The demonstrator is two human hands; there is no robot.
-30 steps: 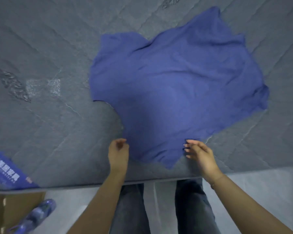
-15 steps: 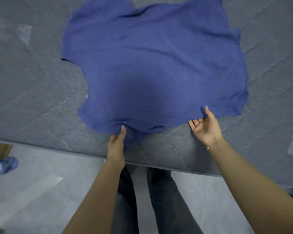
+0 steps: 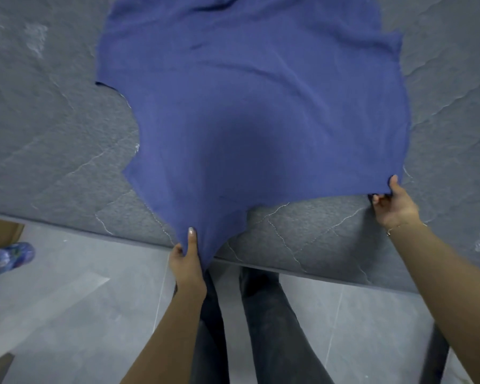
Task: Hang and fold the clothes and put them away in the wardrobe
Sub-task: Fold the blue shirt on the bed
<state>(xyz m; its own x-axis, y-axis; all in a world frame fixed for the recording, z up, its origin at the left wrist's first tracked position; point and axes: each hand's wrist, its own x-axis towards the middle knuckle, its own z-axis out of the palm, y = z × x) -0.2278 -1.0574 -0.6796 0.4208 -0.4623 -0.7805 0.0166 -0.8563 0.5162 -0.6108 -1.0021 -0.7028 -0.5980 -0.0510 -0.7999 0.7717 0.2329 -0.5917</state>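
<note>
— Blue knit garment [image 3: 250, 112], soft and creased, lies spread on a grey quilted mattress [image 3: 39, 139], its near hem reaching the mattress's front edge. What stage is this?

— Laying flat before folding, by the look of it. The left hand [image 3: 187, 263] pinches the hem's low point at the front edge, thumb on top; the right hand [image 3: 394, 205] pinches the hem's right corner, fingers curled under the cloth.

— And next?

— Likely drawing the hem taut and square to that edge; the slack cloth between the two grips wants pulling level.

— Any labels?

— None readable on the garment. A blue patterned object [image 3: 7, 257] sits on the floor at far left, possibly a shoe, too blurred to say.
</note>
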